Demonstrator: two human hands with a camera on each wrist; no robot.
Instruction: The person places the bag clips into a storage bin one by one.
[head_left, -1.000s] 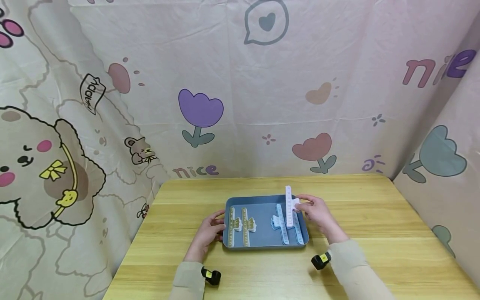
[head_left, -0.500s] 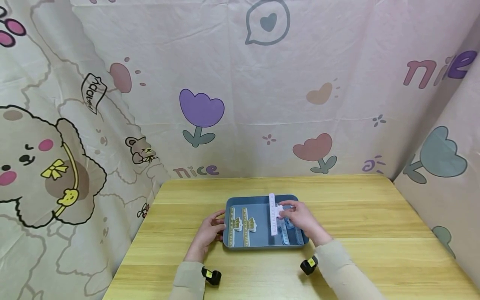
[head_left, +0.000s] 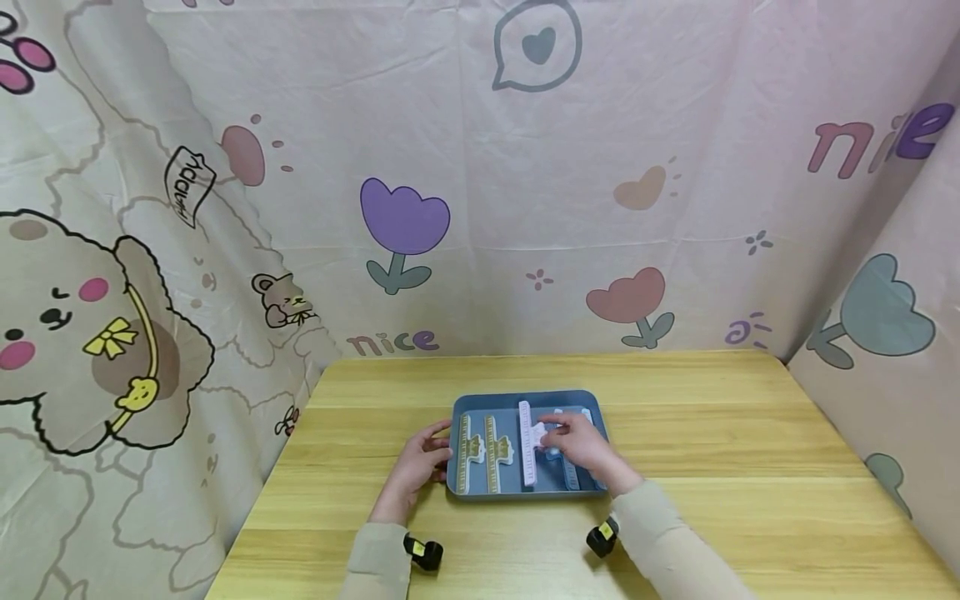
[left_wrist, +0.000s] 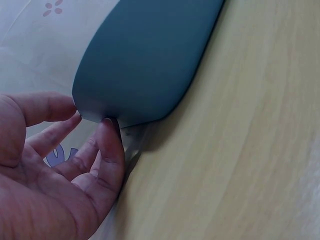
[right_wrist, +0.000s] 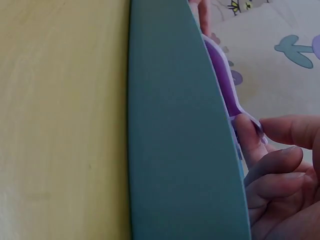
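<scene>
A pale lilac clip (head_left: 527,454) with a long, piano-key-patterned bar is held by its tab in my right hand (head_left: 585,443), over the middle of a blue-grey tray (head_left: 513,497). In the right wrist view, thumb and finger pinch the purple-backed clip (right_wrist: 224,80) behind the tray wall (right_wrist: 180,120). At the tray's left end, my left hand (head_left: 415,464) holds the side; the left wrist view shows its fingertips against the tray end (left_wrist: 135,65). Two gold clips (head_left: 492,471) lie at the tray's left. Two blue clips (head_left: 572,477) lie at its right, partly hidden by my right hand.
The tray stands on a wood-grain table (head_left: 720,442). Behind the table hangs a printed curtain (head_left: 480,292), which also runs along both sides. A small black camera is strapped at each wrist.
My right hand has carried the lilac clip leftward and down, from over the blue clips to the tray's middle. My left hand has stayed at the tray's left end.
</scene>
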